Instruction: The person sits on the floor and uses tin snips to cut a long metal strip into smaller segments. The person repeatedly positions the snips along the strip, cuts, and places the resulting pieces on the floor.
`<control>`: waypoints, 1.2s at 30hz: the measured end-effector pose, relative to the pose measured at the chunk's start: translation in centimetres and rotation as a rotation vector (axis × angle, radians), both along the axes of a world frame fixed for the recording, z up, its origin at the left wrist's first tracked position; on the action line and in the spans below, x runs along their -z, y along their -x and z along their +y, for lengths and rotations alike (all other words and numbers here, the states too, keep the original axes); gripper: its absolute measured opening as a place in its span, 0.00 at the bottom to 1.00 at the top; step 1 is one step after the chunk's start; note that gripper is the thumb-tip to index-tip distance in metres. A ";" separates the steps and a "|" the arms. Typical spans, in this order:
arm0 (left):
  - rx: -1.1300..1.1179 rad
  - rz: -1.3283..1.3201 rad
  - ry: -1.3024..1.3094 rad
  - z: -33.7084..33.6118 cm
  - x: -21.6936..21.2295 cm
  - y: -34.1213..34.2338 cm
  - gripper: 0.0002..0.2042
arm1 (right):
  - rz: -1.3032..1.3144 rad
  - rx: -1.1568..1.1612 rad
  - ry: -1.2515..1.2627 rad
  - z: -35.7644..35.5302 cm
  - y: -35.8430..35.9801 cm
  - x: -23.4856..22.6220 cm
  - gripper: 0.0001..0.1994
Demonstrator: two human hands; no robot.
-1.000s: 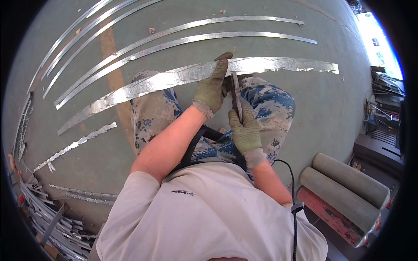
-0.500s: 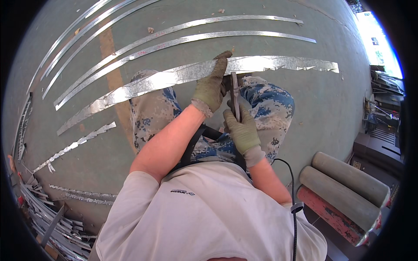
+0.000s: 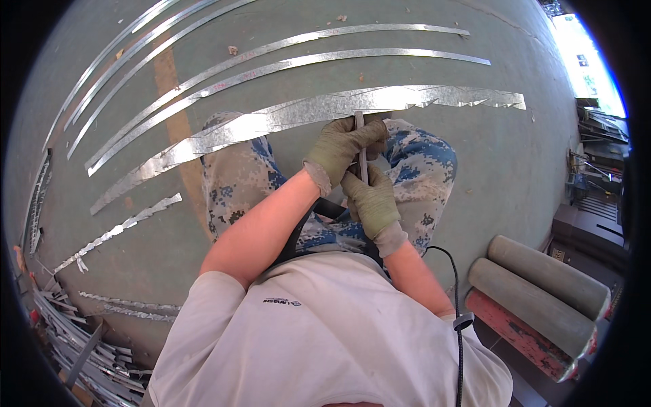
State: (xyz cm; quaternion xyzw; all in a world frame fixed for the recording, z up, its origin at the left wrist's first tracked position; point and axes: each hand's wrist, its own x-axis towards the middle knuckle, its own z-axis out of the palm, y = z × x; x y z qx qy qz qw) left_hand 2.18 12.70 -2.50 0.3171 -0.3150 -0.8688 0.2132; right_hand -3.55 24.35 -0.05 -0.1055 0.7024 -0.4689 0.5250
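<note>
Grey-green floor [image 3: 505, 176], bearing narrow, flat silver metal strips [image 3: 291, 66] beyond the wider workpiece. The long, silver sheet-metal band [image 3: 298, 112] crosses above the camouflage-trousered left knee [image 3: 234, 159]. Its near edge is jagged towards the right end and smoother by the hands; work thus appears partly done, the remaining share indeterminable. Olive-gloved left hand [image 3: 339, 146]: fingers curled beside the band, grip contents unclear. Olive-gloved right hand [image 3: 373, 203]: grip closed around a slender grey metal hand tool [image 3: 362, 146].
</note>
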 end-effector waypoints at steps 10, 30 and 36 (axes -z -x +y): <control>0.014 0.061 -0.202 -0.1 -1.0 -0.1 0.12 | -0.407 -0.157 0.161 1.9 3.0 -2.2 0.15; 0.014 0.206 -0.153 0.1 -2.3 -1.0 0.14 | -1.367 0.015 0.616 3.5 1.2 2.4 0.23; -0.231 0.519 -0.362 -1.8 3.0 -1.5 0.23 | -1.179 -0.026 0.500 3.6 1.2 1.1 0.16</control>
